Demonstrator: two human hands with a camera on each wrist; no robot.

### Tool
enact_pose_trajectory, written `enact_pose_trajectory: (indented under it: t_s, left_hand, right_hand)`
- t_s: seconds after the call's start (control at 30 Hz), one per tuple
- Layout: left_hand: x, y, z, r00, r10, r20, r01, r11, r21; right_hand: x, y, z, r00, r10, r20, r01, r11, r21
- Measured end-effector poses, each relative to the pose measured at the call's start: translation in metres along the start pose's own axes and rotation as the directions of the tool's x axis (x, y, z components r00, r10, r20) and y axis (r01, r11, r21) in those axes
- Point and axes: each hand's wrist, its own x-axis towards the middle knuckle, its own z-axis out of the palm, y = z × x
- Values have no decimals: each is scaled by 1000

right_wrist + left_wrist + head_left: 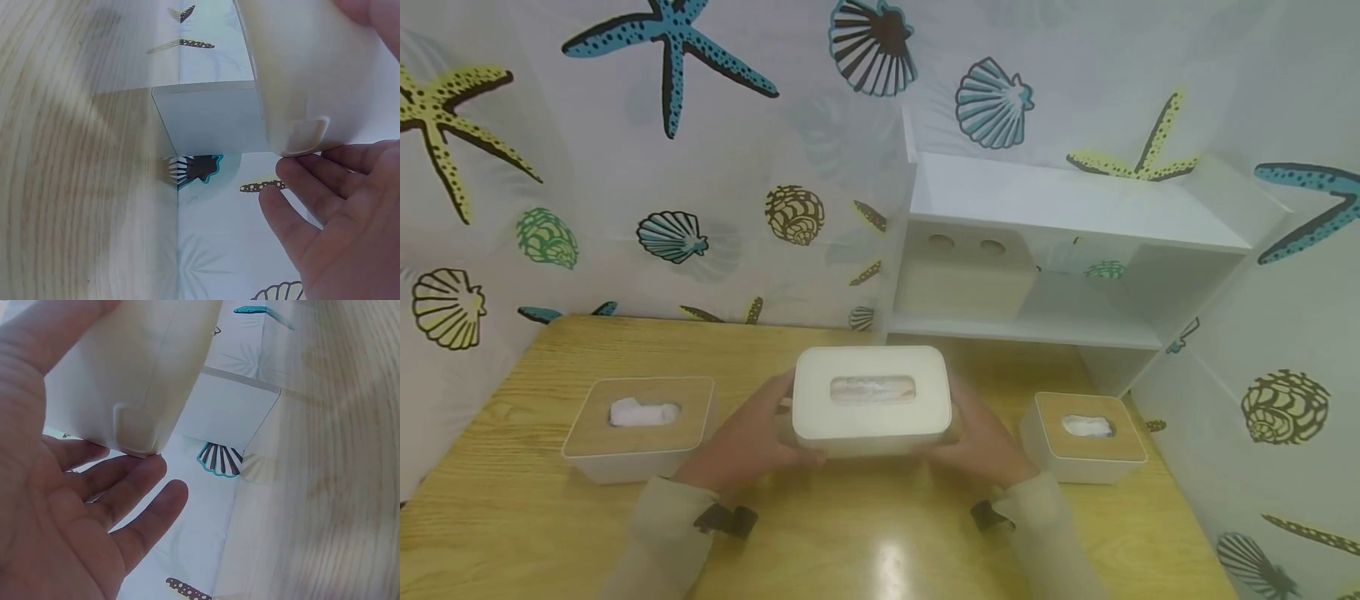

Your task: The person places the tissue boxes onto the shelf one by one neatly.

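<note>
A white tissue box (872, 417) with an oval slot in its lid is held above the table between both hands. My left hand (756, 437) grips its left end, thumb on the near side and fingers behind. On the right end, my right hand (977, 433) grips it the same way. The wrist views show fingertips against the box's far lower corner, beside a small recessed notch; the left wrist view shows the box's pale wall (137, 362), and the right wrist view shows its other end (306, 75).
Two wood-lidded tissue boxes stand on the wooden table (820, 542): a wider one (640, 417) left, a smaller one (1086, 437) right. A white shelf unit (1022, 333) behind holds a cream box (962, 275). Shell-patterned cloth (737, 167) hangs behind.
</note>
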Motion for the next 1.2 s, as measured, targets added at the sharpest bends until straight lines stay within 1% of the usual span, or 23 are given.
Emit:
enact_pose_trajectory:
  t_s: [0.17, 0.27, 0.4, 0.53, 0.67, 0.9, 0.93, 1.07, 1.17, 1.2]
  left_hand:
    - [-2, 6, -3, 1000, -5, -3, 4, 1000, -19]
    - [-2, 7, -4, 1000, 10, 3, -10, 999, -40]
    - [-2, 9, -5, 1000, 12, 5, -12, 999, -42]
    - [-3, 12, -6, 1000, 18, -6, -18, 999, -49]
    - [-4, 14, -7, 1000, 26, -18, -27, 997, -66]
    - [-4, 17, -6, 998, 45, -36, -47, 996, -73]
    - [-4, 17, -5, 998, 45, -39, -48, 996, -77]
    - [-6, 20, -5, 998, 36, -61, -40, 997, -72]
    - [-6, 21, -5, 997, 34, -74, -38, 998, -56]
    - [-6, 21, -5, 996, 37, -76, -41, 998, -48]
  right_hand:
    - [-4, -27, -8, 999, -34, -22, 35, 998, 42]
    - [-6, -37, -12, 999, -37, -26, 38, 998, 46]
    - [-7, -36, -12, 998, -35, -44, 37, 998, 53]
    - [-5, -21, -8, 997, -43, -61, 46, 997, 59]
    - [-2, -9, -5, 997, -52, -59, 55, 996, 67]
    - [-1, -7, -5, 993, -68, -98, 76, 993, 89]
    - [-2, -8, -6, 992, -67, -103, 76, 993, 88]
    - [-5, -28, -12, 990, -95, -104, 106, 989, 106]
    - [-9, -43, -16, 990, -99, -103, 110, 987, 114]
    - [-9, -44, -16, 990, -95, -103, 107, 988, 112]
